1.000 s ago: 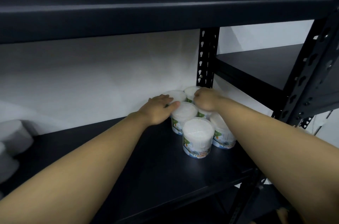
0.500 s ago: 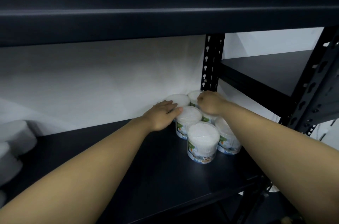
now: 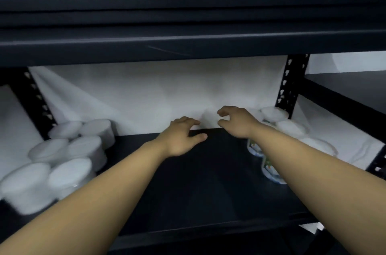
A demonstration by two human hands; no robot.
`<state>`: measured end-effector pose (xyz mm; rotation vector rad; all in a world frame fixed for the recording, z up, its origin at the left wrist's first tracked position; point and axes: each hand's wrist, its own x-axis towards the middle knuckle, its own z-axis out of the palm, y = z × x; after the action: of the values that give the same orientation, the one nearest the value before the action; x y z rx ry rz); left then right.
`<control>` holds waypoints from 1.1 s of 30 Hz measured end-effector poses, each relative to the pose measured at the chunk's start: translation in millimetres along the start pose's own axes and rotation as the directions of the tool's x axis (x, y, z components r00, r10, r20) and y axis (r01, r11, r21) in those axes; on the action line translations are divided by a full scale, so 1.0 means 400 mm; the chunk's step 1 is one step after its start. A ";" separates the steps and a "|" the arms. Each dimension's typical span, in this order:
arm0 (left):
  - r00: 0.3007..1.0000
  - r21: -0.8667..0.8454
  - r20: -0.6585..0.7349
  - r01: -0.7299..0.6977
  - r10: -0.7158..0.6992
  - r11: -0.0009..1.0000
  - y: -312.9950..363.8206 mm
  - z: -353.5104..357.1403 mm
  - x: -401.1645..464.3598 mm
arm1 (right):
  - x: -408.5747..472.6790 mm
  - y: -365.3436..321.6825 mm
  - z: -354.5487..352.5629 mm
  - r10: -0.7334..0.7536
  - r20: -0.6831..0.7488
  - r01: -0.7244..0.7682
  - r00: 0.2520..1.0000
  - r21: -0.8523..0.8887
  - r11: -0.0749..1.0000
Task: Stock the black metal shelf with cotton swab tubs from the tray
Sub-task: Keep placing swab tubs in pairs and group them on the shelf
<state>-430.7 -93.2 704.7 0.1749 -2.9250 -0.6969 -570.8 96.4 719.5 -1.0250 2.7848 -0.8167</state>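
Note:
Both my arms reach into the black metal shelf (image 3: pixel 208 188). My left hand (image 3: pixel 181 139) hovers over the shelf board near the back, fingers loosely spread and holding nothing. Close beside it, my right hand (image 3: pixel 236 122) is empty too, its fingers loosely curled. Several white-lidded cotton swab tubs (image 3: pixel 290 127) stand in a group at the shelf's right end, partly hidden behind my right forearm. A second, blurred group of white tubs (image 3: pixel 69 158) fills the left end. The tray is out of view.
The upper shelf's black beam (image 3: pixel 188 45) runs low across the view. Slotted black uprights stand at the back right (image 3: pixel 291 85) and back left (image 3: pixel 31 98). White sheeting (image 3: pixel 156 96) hangs behind. Another black shelf (image 3: pixel 351 89) adjoins on the right.
Both hands have let go of the right-hand tubs and drawn left to the shelf's middle. The view has swung left, showing the left group of tubs.

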 end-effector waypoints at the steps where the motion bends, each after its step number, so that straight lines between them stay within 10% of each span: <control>1: 1.000 0.009 -0.019 0.022 -0.021 1.000 -0.030 -0.024 -0.037 | 0.001 -0.041 0.028 -0.023 0.012 0.023 1.000 0.022 1.000; 19: 0.845 0.088 -0.395 0.425 -0.360 0.901 -0.430 -0.280 -0.603 | -0.084 -0.643 0.420 -0.448 0.251 0.400 0.858 0.221 0.889; 33: 0.843 0.065 -0.416 0.402 -0.341 0.913 -0.494 -0.219 -0.659 | -0.109 -0.597 0.446 -0.492 0.312 0.460 0.813 0.176 0.870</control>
<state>-141.6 -269.6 666.4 0.8209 -2.5613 -0.4149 -355.7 -110.6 681.0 -1.7005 2.1939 -0.7025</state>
